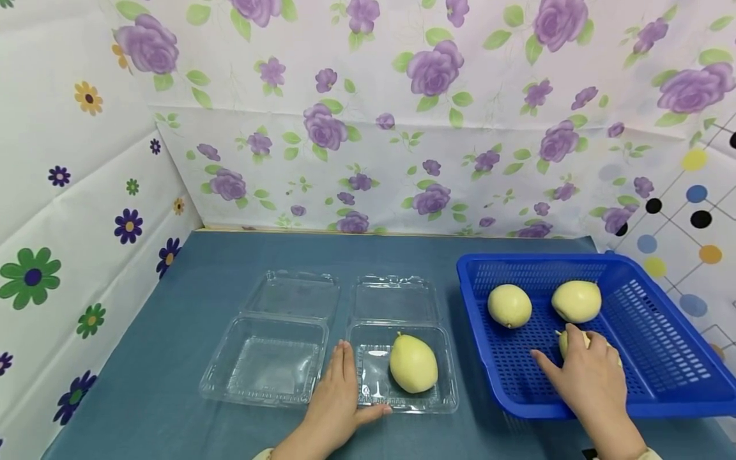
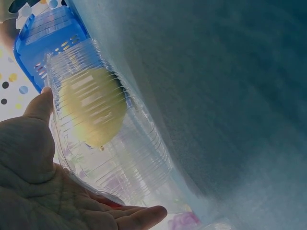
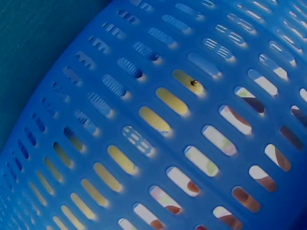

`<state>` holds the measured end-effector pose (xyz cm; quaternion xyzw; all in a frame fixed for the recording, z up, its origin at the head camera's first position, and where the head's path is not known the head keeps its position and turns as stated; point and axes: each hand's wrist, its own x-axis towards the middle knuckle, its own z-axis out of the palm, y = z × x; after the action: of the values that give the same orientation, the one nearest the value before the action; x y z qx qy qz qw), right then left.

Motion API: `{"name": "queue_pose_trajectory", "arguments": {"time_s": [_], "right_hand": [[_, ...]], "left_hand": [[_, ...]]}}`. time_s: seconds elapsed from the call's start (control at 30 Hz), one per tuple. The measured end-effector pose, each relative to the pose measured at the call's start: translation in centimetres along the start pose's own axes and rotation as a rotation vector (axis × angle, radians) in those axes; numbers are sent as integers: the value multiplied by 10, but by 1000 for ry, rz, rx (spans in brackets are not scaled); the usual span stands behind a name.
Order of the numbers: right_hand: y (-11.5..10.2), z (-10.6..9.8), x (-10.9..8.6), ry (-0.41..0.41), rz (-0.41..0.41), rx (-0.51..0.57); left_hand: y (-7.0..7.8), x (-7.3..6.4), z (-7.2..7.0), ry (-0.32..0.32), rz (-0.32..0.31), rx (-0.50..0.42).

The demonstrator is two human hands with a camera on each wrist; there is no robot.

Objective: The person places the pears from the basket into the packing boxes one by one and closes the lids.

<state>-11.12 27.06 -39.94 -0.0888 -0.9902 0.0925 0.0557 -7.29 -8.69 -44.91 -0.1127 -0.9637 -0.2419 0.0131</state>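
My left hand [image 1: 333, 402], fingers straight, rests along the left side of the right-hand clear plastic clamshell box [image 1: 451, 396]; its thumb lies by the front rim. A yellow pear [image 1: 413, 363] sits in that box and shows through the plastic wall [image 2: 139, 167] in the left wrist view. Inside the blue basket [image 1: 497, 383], my right hand [image 1: 595, 377] reaches over another pear [image 1: 563, 344], mostly hidden under the fingers. The thumb is spread out to the left, apart from the fruit. The right wrist view shows the slotted basket wall [image 3: 177, 143] with yellow behind it.
Two more pears, a left one [image 1: 509, 306] and a right one [image 1: 577, 301], lie at the back of the basket. A second clear clamshell box [image 1: 218, 377] stands lid open at left on the blue tablecloth [image 1: 155, 358]. Flowered sheets [image 1: 368, 172] hang behind.
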Motion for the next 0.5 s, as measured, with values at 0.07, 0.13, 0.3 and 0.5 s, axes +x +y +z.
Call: {"name": "queue_pose_trajectory", "arguments": {"time_s": [0.07, 0.13, 0.3, 0.5], "right_hand": [[1, 1, 1, -10, 3, -2], [3, 1, 1, -8, -4, -3], [12, 1, 5, -4, -7, 5], [24, 1, 11, -12, -9, 16]], "left_hand": [[0, 0, 0, -1, -2, 0], [0, 0, 0, -1, -7, -4], [1, -1, 0, 10, 5, -3], [2, 0, 1, 9, 13, -1]]}}
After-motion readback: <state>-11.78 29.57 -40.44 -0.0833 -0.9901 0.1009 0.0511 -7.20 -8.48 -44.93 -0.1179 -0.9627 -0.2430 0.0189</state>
